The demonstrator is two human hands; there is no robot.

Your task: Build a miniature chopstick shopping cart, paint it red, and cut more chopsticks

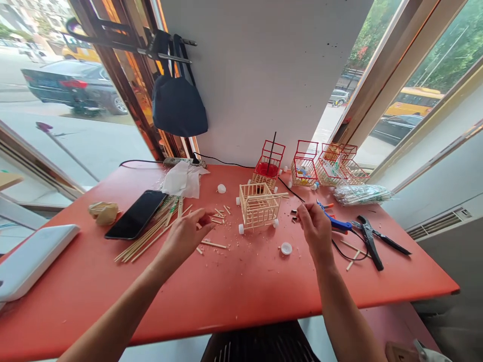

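A small cart of pale wooden sticks (pixel 260 208) stands on white round wheels at the middle of the red table. To its left, my left hand (pixel 190 231) hovers over short cut sticks (pixel 219 216), thumb and fingers apart, nothing visible in it. My right hand (pixel 313 223) is right of the cart, its fingers pinched together; what they hold, if anything, is hidden. Just right of that hand lies a blue-handled tool (pixel 339 224) with a cable. A white bottle cap (pixel 286 248) lies in front of the cart. Long sticks (pixel 147 239) lie beside the black phone (pixel 136 214).
Red-trimmed stick carts (pixel 305 168) stand along the back right, near a plastic-wrapped bundle (pixel 362 194). Black pliers (pixel 370 241) lie at the right. The red table (pixel 211 296) also holds a white box (pixel 37 261), brown lump (pixel 103 213) and white tissue (pixel 183 179).
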